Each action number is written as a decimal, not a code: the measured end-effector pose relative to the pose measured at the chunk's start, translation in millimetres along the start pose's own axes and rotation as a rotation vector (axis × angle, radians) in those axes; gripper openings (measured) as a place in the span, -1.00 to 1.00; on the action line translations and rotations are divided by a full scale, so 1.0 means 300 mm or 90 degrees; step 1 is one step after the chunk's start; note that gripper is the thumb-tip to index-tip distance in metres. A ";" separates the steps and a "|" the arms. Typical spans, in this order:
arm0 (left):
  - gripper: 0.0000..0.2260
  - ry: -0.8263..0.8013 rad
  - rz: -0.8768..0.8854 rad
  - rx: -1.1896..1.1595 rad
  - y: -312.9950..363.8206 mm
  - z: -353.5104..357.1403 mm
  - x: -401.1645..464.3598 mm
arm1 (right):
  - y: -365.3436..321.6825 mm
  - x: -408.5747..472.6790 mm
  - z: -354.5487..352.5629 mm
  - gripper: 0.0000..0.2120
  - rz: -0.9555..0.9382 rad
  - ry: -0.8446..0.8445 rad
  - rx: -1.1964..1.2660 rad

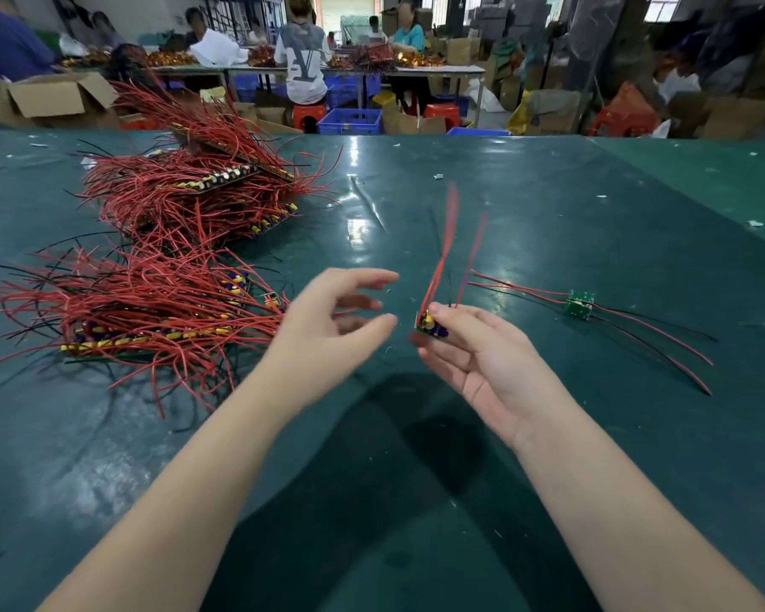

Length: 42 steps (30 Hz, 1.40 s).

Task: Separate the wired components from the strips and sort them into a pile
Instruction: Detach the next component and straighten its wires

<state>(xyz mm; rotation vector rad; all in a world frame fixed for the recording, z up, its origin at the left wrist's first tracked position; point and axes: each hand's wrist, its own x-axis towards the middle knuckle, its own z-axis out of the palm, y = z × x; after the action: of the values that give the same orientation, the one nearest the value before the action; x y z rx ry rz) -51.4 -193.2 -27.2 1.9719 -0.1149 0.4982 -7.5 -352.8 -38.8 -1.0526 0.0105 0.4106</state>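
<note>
Over the green table (526, 240), the right hand (482, 346) pinches a freed component (431, 325), wires up, likely bound for the one (579, 303) lying rightward; the left hand (327, 329) hovers spread and empty, near the strips (151, 311).

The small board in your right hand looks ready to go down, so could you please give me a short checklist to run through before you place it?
1. Right hand pinches the separated board firmly: ok.
2. Its red wires hang free of the strip piles: ok, though blurred.
3. Left hand open and holding nothing: ok.
4. Sorted board already lies on the green table to the right, marking the pile spot: ok.
5. Strips remain to the left for the next piece: ok.
6. Board broken off cleanly: cannot tell.
</note>
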 end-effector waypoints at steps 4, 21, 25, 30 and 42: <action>-0.80 -0.028 -0.054 -0.069 -0.001 0.061 -0.012 | 0.009 -0.004 0.002 -0.90 -0.101 0.027 -0.081; -0.97 0.093 -0.152 -0.171 -0.022 0.077 -0.006 | 0.013 -0.011 0.003 -0.93 -0.273 -0.023 -0.347; -0.96 0.108 -0.235 -0.271 -0.026 0.071 0.004 | 0.015 -0.017 0.012 -0.87 -0.300 -0.103 -0.360; -0.94 0.112 -0.309 -0.388 -0.017 0.062 0.009 | 0.023 -0.021 0.012 -0.83 -0.438 -0.098 -0.513; -0.95 0.069 -0.534 -0.634 -0.003 0.025 0.026 | 0.031 0.017 -0.023 -0.91 -0.677 -0.149 -0.609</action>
<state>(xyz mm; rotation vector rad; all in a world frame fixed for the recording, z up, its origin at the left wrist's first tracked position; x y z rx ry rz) -41.8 -198.3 -27.6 0.8738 0.4445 -0.0423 -4.5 -353.0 -51.3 -1.7450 -0.9975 -0.5047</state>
